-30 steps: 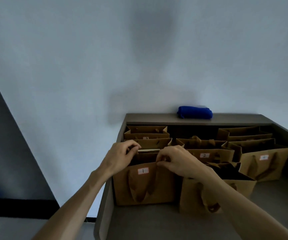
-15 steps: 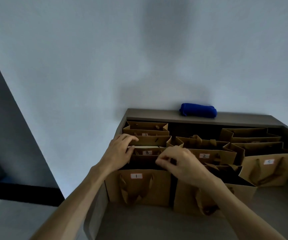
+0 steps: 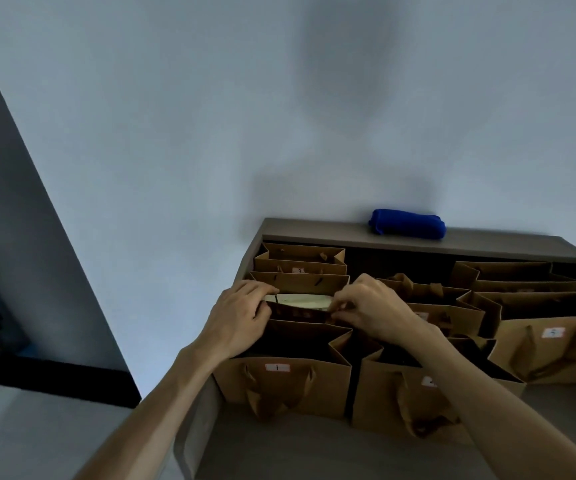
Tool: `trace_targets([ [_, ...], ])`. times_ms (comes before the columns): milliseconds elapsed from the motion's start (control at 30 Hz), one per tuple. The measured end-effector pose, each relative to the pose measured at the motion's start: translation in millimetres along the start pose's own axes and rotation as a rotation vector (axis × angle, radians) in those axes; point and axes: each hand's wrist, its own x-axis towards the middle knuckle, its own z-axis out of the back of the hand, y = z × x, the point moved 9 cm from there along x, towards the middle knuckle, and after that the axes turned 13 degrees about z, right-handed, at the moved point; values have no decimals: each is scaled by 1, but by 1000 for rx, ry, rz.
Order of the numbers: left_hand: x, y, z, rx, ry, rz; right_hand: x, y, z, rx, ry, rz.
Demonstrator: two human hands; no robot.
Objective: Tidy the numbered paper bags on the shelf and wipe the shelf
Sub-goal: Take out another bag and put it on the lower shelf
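Both hands were set at the second bag [image 3: 300, 311] of the left-hand column, directly behind the bag labelled 1 [image 3: 286, 382] at the shelf's front edge. The grip of the left hand [image 3: 241, 320] was narrow, its fingers curled over the left end of that bag's top rim; the grip of the right hand [image 3: 371, 311] was likewise narrow, its fingertips pinching the right end of the same rim. A pale flat item [image 3: 300, 300] was visible inside the open mouth between the two hands. Two further brown paper bags [image 3: 302, 261] stood behind in the same column. A middle column and a right-hand column of bags were seen upright on the grey shelf [image 3: 314, 448], the front right bag [image 3: 553, 348] bearing a label too blurred to be read. A folded blue cloth [image 3: 407, 224] lay on the raised back ledge of the shelf, well apart from the hands.
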Motion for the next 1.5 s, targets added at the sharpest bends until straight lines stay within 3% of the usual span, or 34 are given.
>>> trace_targets([
  [167,8,0,-7,56,9,-12,-7,8,-4,3,45,48],
  [400,29,12,-31,144,142,62,3,2,1,61,108,89],
  [567,45,15,-38,170,138,58,14,-10,2,198,155,106],
  [700,46,15,-37,129,117,27,38,-33,17,288,17,42],
  [833,44,10,-32,90,78,24,69,-55,24,227,-83,-51],
  [1033,41,4,-22,44,12,13,92,-58,0,123,108,-67],
  [1333,36,1,-16,4,3,-5,81,-47,-13,64,222,5],
  [1500,36,1,-16,-3,-8,-15,88,-52,-9,63,206,-1],
])
